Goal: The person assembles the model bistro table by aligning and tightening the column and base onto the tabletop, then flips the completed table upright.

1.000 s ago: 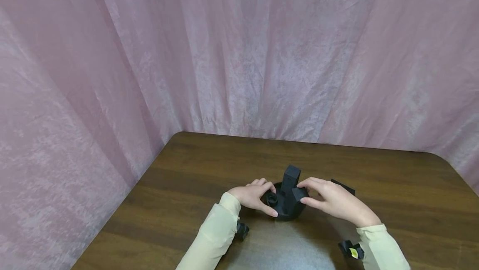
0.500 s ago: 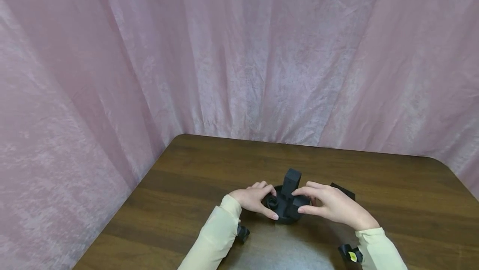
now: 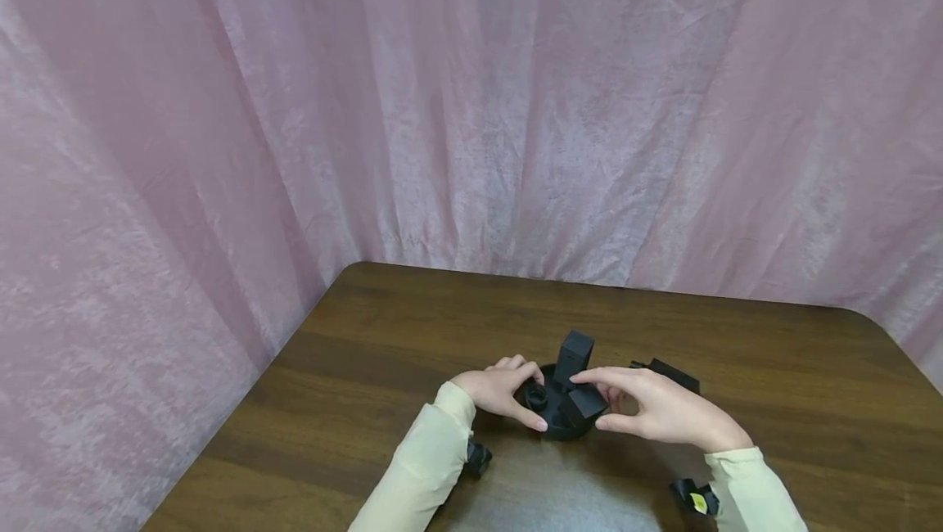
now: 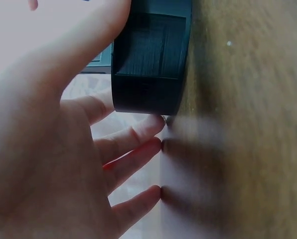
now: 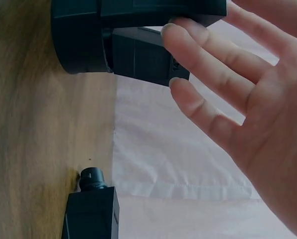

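Note:
A round, shallow black base [image 3: 566, 434] stands on the table with blocks rising from it. My left hand [image 3: 501, 389] grips its side, thumb at the near edge and index finger at the far edge; the left wrist view shows the base's side wall [image 4: 148, 50] close up. One black block [image 3: 573, 356] stands upright at the back of the base. A second black block [image 3: 588, 401] leans to the right, between the thumb and fingers of my right hand [image 3: 656, 409]. In the right wrist view, fingertips [image 5: 181, 42] lie near its end. A small dark round piece [image 3: 535, 397] sits beside my left hand.
Behind my right hand lies a loose black block [image 3: 674, 375]; in the right wrist view its round knobbed end [image 5: 92, 178] shows. The brown wooden table [image 3: 412, 319] ends at a pink curtain [image 3: 479, 106]. Small black cameras [image 3: 477, 458] are strapped at both wrists.
My right hand has shifted down and slightly toward the base, and the block in it has changed its tilt. The loose block's knobbed end has come into sight. My left hand keeps its grip.

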Demonstrator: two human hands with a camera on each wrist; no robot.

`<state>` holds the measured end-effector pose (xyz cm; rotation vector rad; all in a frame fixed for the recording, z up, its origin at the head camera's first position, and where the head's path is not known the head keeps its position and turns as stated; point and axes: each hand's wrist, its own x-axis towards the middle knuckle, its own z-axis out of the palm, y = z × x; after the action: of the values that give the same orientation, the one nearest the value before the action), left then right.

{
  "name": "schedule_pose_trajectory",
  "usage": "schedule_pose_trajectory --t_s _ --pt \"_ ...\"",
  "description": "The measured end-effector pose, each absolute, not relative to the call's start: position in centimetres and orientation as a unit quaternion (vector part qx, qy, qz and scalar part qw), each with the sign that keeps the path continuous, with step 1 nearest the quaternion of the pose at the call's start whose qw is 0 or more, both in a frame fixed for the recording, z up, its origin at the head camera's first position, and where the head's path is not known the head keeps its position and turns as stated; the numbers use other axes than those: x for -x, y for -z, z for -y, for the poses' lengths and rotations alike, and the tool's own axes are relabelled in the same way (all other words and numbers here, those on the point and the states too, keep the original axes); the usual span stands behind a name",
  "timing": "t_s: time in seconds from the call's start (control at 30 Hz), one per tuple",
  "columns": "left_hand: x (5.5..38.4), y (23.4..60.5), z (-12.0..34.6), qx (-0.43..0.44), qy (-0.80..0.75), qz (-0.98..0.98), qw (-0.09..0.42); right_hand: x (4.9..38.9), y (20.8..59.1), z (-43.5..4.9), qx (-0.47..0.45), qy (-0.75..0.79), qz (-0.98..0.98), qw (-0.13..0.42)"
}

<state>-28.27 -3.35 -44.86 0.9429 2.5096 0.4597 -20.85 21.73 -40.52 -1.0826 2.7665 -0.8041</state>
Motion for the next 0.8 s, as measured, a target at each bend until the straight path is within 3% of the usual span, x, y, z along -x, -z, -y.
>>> schedule_pose_trajectory --t_s 0.8 --pt "28.08 44.64 3.28 -0.334 -0.171 -0.903 0.209 20.71 40.44 -20.72 0.334 0.228 -0.913 0.051"
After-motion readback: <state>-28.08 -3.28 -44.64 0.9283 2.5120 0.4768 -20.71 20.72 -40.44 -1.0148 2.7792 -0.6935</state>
